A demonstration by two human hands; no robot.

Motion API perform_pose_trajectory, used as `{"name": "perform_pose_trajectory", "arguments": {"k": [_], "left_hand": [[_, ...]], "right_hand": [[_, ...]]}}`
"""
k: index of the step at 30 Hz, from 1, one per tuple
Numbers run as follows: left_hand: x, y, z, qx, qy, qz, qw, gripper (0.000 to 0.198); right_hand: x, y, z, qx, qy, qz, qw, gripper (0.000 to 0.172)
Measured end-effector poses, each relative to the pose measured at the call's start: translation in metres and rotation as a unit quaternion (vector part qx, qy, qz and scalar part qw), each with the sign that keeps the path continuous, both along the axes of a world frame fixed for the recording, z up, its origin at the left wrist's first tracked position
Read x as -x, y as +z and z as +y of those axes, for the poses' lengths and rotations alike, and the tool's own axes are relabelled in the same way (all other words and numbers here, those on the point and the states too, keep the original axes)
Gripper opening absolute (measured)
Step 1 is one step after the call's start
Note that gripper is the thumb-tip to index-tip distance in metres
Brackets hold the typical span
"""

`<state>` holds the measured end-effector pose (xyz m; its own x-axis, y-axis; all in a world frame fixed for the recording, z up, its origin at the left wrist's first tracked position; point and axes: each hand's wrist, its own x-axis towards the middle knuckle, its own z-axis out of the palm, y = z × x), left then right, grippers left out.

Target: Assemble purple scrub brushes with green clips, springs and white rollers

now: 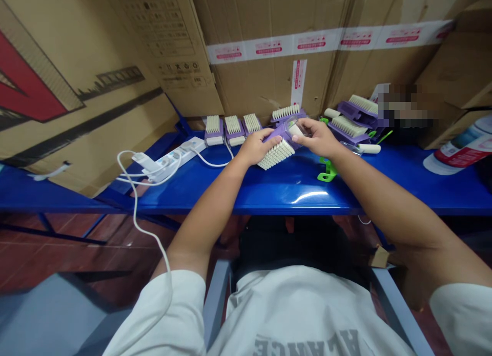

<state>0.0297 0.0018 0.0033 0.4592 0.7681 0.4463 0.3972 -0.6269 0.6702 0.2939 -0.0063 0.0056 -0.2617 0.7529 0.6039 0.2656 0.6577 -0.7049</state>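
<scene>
Above the blue table, a purple brush (277,153) with cream bristles is tilted, its bristles facing toward me. My left hand (257,145) grips its left side with the thumb over the purple body. My right hand (315,137) is closed around the other end, where a clear part with a cream piece shows between the fingers. Whether that part is joined to the brush I cannot tell. Just behind lies another purple brush (286,112), bristles up. To the left, three similar brushes stand in a row, the nearest to my hand being one brush (251,123).
A white power strip (172,159) with looped cables lies left on the blue table (269,194). More purple brushes (349,126) are piled at right, near a bright green part (327,170) and a spray can (459,148). Cardboard boxes (265,18) stand behind.
</scene>
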Motion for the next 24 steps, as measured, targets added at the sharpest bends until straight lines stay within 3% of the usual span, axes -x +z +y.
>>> {"name": "perform_pose_trajectory", "arguments": {"k": [13, 24], "left_hand": [[0.0, 0.0, -0.001, 0.002, -0.002, -0.006, 1.0, 0.065], [-0.001, 0.002, -0.003, 0.01, 0.006, -0.003, 1.0, 0.065]], "right_hand": [[-0.009, 0.004, 0.002, 0.018, -0.022, 0.052, 0.998, 0.085], [-0.028, 0.01, 0.009, -0.014, -0.007, 0.028, 0.999, 0.085]]}}
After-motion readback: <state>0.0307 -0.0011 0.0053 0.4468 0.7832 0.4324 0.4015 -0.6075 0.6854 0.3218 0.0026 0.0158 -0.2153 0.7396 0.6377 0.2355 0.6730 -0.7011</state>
